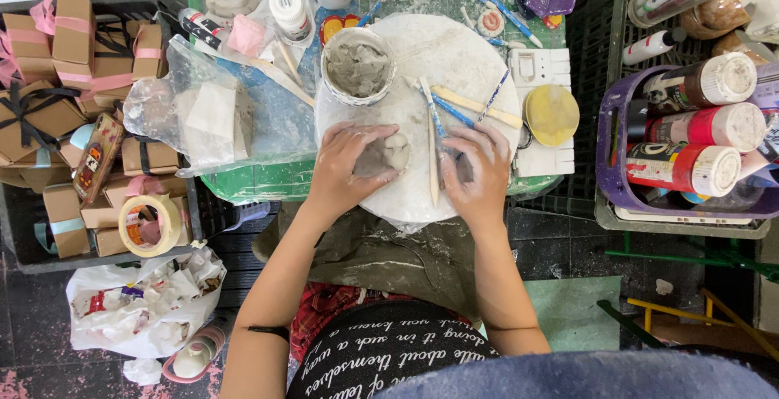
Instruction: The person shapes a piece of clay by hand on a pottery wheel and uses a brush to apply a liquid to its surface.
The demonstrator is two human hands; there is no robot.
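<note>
My left hand cups a small lump of grey clay that rests on a round white work board. Beside it, my right hand presses its fingers down on a smaller grey bit of clay on the same board. What lies under those fingers is partly hidden. A long wooden modelling stick lies between the two hands. Above my left hand stands a bowl of wet grey clay. More wooden and blue-handled tools lie on the board above my right hand.
A plastic bag with a clay block lies left of the board. A yellow sponge and white moulds sit to the right. A purple basket of paint bottles stands far right. Brown gift boxes and a tape roll fill the left.
</note>
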